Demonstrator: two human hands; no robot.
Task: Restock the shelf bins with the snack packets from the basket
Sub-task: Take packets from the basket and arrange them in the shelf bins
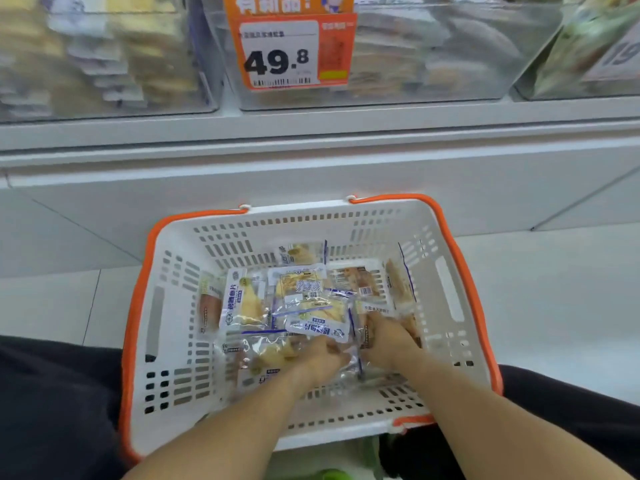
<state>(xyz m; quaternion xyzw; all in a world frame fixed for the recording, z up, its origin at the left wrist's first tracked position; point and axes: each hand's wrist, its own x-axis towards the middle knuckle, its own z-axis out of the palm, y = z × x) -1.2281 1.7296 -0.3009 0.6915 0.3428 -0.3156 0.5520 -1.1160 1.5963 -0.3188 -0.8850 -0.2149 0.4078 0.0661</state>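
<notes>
Snack packets (304, 299) fill the basket (446, 258) floor; each hand's grip closes on some.

- The left hand (320, 360) and right hand (388, 337) reach down into the white basket (446, 341) with orange handles, side by side.
- Both rest among the snack packets (301, 299); whether either grips one is unclear.
- More packets lie just beyond the fingers.
- Well above the hands, clear shelf bins (433, 53) carry an orange price tag (287, 50) reading 49.8.
</notes>
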